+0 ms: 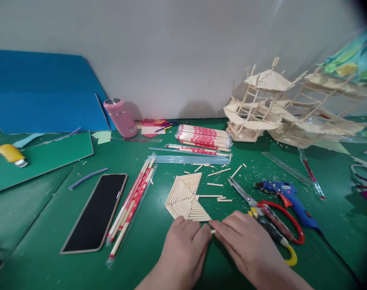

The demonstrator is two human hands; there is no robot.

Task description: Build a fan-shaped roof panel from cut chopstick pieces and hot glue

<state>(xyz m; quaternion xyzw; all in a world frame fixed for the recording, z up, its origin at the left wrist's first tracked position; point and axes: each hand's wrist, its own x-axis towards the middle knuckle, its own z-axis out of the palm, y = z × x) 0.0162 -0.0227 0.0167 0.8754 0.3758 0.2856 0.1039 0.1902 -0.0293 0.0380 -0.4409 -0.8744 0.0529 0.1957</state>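
Left hand (pixel 186 246), right hand (pixel 246 243) | both seemingly pinching a stick (pixel 213 231), contact mostly hidden | steady evenly, sparing slatted panel (pixel 183 197)

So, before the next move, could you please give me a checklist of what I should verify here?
1. Short stick between left hand and right hand: ok, a small part shows.
2. Firm grip on it: cannot tell, the hands hide most of it.
3. Stick panel filled all round: not ok, a gap opens on its right side.
4. Loose sticks nearby: ok, several lie right of the panel.
5. Glue gun hot enough: cannot tell, it only shows lying down.
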